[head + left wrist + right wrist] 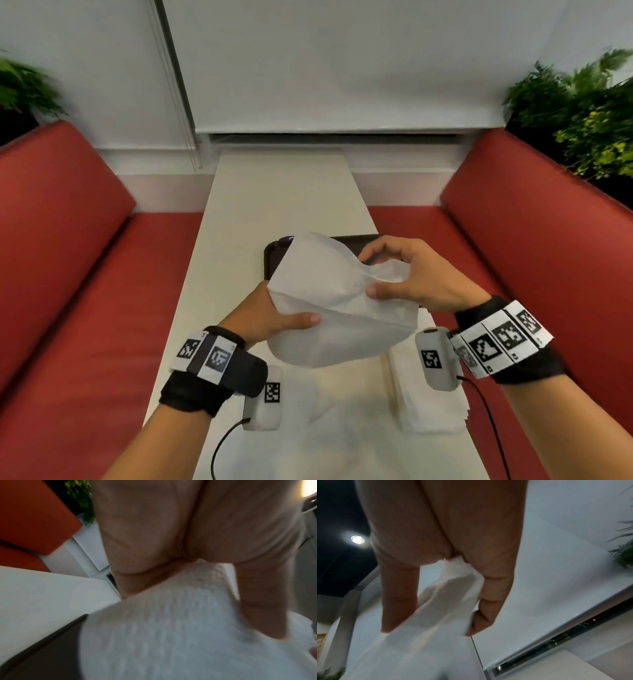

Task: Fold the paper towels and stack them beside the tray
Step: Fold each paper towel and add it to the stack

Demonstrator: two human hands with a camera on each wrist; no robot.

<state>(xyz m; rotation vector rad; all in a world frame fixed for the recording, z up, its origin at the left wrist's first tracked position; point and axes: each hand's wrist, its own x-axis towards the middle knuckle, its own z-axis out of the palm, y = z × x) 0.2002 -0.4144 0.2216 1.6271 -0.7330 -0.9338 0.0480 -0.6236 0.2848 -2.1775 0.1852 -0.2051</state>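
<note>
I hold one white paper towel [329, 301] in the air above the table, between both hands. My left hand [274, 317] pinches its left edge, thumb on top; the left wrist view shows the towel [171, 628] under the thumb [267, 601]. My right hand [407, 274] grips the right edge, fingers curled over it; the right wrist view shows the towel [436, 608] between thumb and fingers. The dark tray [274, 255] lies behind the towel, mostly hidden. A stack of white paper towels [428, 401] lies on the table under my right wrist.
The narrow white table [284, 192] runs away from me between two red benches [68, 240] [548, 240]. Plants stand behind both benches, one of them [589, 116] at the right. A white blind covers the far wall. Another white sheet [342, 428] lies on the near table.
</note>
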